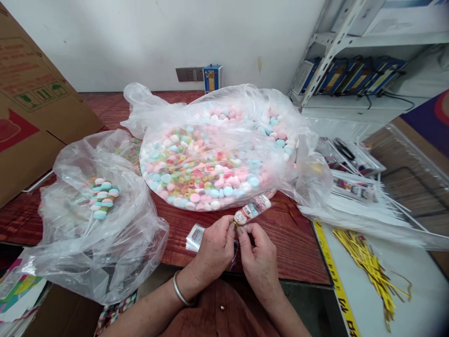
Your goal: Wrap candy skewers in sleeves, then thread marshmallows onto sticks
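Observation:
Near the table's front edge, my left hand (218,242) pinches the gathered neck of a clear printed bag of marshmallow candy (251,210). The bag points up and to the right. A gold twist tie (235,224) sits around its neck, and my right hand (258,250) pinches there with thumb and forefinger. Beyond the hands, a large clear plastic bag covers a spread of pink, blue and white marshmallows (228,191) and ring gummies (191,180). A small stack of flat printed bags (195,236) lies beside my left hand.
Left, several marshmallow skewers (104,197) lie on a crumpled plastic bag (136,262) near a cardboard box (42,93). Right, gold twist ties (372,267) lie on a white surface beside white sticks (365,206). A shelf (386,40) and a small blue device (213,78) stand behind.

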Demonstrator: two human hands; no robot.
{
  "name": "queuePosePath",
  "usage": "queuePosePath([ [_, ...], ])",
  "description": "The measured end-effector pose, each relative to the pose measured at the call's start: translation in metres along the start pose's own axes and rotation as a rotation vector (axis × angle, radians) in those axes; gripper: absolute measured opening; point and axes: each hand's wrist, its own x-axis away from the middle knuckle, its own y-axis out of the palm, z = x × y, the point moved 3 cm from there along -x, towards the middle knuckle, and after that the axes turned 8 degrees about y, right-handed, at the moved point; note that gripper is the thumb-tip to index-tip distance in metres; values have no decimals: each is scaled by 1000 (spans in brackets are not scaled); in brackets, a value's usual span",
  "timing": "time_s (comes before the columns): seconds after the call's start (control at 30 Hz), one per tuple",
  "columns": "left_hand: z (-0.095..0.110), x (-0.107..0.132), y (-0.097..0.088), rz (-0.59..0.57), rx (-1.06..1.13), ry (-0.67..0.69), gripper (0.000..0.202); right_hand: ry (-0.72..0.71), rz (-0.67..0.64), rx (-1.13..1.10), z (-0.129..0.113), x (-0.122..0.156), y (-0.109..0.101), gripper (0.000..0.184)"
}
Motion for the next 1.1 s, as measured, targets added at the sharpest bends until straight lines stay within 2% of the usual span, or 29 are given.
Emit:
queuePosePath([
  [0.1, 3, -5, 0, 29, 196, -162, 17, 80, -16, -115, 2, -3, 2, 22],
  [0.23, 3, -6, 4, 21, 408, -229, 22, 147, -25, -204, 4, -5, 3, 22],
  [0.3, 1, -7, 6, -37, 540, -270, 29, 158, -18, -191, 4, -6, 1, 21],
  [0.37, 0, -8, 7, -156, 680, -291, 33, 120, -18, -145, 1, -6, -5, 19],
  [0.43, 2, -11, 3, -284, 786, -274, 33, 13, -67, -82, -5, -6, -12, 18],
  [0.5, 4, -13, -7, -329, 840, -221, 32, -114, -138, -14, -11, -6, -21, 15],
  [0.6, 9, -15, -20, -318, 823, -100, 21, -172, -130, 43, -16, -6, -39, 14],
  [0.7, 16, -14, -22, -409, 592, 29, 32, -166, -57, 58, -21, -4, -53, 16],
  [0.77, 21, -14, -18, -428, 479, 59, 37, -174, -80, 60, -23, 2, -55, 17],
  [0.87, 25, -17, -19, -324, 510, 1, 39, -80, -177, -1, -18, 10, -48, 20],
  [0.93, 27, -16, -21, -354, 586, -52, 37, 57, -226, -109, -7, 12, -43, 20],
  [1.0, 28, -12, -23, -454, 684, -87, 34, 174, -215, -222, 2, 11, -41, 20],
  [1.03, 28, -10, -25, -469, 753, -108, 32, 201, -189, -258, 4, 11, -41, 21],
  [1.1, 26, -4, -27, -408, 903, -196, 37, 168, -150, -268, -1, 12, -39, 22],
])
